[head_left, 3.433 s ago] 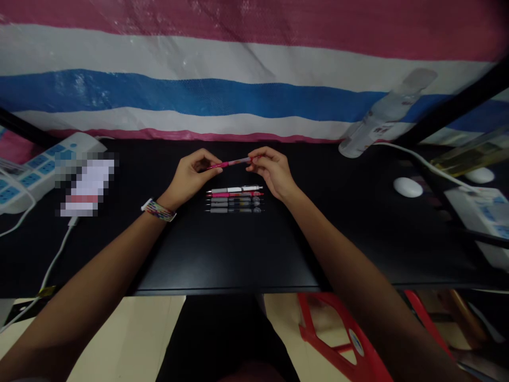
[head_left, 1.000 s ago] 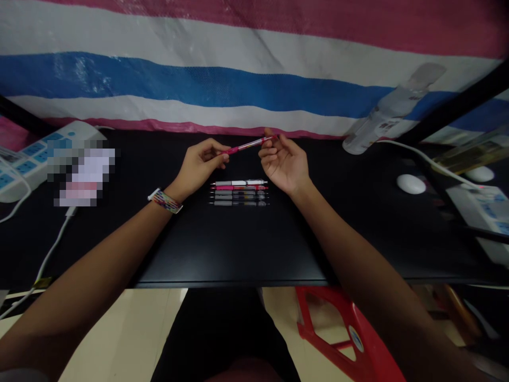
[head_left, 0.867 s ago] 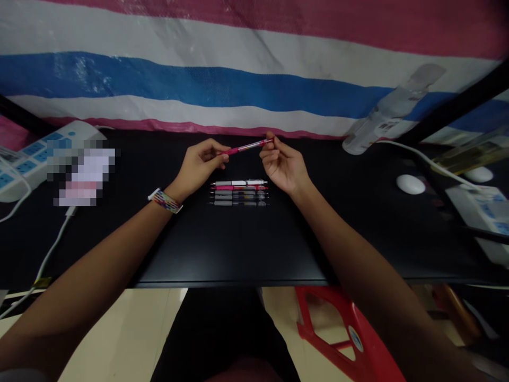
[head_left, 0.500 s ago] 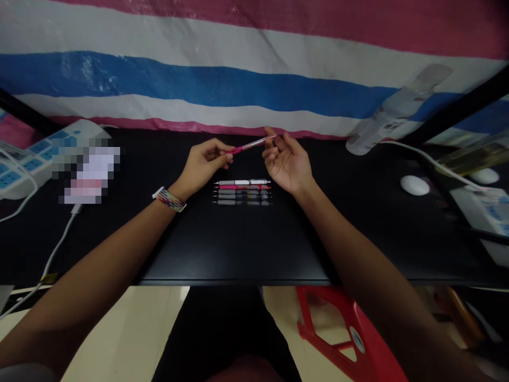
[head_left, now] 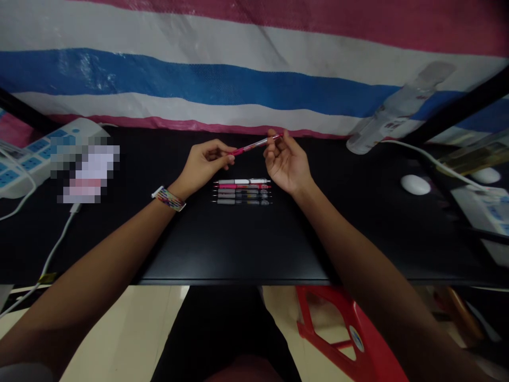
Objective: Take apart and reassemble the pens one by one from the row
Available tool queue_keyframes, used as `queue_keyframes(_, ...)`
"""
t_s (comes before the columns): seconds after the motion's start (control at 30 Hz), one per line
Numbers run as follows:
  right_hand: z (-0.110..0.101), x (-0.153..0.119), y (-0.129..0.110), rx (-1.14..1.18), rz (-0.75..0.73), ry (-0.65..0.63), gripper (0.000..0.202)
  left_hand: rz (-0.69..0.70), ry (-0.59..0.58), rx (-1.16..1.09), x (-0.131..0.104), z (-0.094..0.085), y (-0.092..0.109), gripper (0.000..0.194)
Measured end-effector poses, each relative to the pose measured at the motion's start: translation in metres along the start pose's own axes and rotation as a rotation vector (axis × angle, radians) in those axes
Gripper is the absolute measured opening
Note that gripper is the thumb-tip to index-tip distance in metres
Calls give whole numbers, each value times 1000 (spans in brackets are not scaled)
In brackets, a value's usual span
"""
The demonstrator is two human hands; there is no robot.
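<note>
A pink-and-clear pen (head_left: 255, 144) is held up above the black desk (head_left: 238, 244), its right end tilted higher. My left hand (head_left: 205, 163) pinches its pink grip end between thumb and fingers. My right hand (head_left: 288, 163), palm turned up, has its thumb and fingertips at the other end of the pen. Below the hands several pens lie side by side in a row: a white pen (head_left: 242, 181) at the back, a red-pink pen (head_left: 242, 186), then darker clear pens (head_left: 242, 201) with grey grips toward me.
At left are a white power strip (head_left: 75, 139) and a blurred phone-like item (head_left: 89, 172) on a white cable. A clear bottle (head_left: 369, 127) and a white mouse-shaped object (head_left: 415, 184) stand at right. Striped sheeting (head_left: 238, 85) hangs behind; a red stool (head_left: 358, 339) is below the desk.
The right fingertips have closed in slightly on the pen's upper end. My left hand and the row of pens are nearly unchanged.
</note>
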State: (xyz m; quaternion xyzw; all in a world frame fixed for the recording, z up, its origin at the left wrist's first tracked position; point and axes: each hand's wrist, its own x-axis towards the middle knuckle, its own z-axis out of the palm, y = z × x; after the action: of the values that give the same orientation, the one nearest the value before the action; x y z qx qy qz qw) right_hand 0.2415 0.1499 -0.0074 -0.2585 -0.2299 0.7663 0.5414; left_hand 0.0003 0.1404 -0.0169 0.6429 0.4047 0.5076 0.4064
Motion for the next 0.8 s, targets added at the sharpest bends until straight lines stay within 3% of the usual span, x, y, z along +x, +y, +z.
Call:
queue_keyframes(0.13,-3,5,2,28,0,27,27,-24,10,-4,0,1,3,21)
queue_keyframes(0.3,0,1,0,-4,20,-2,33,-21,-5,5,0,1,5,18)
queue_keyframes(0.63,4,-2,1,8,20,-12,25,-23,-20,15,0,1,6,19)
queue_keyframes(0.8,5,-1,3,-3,15,38,21,-18,-13,19,-1,1,7,17)
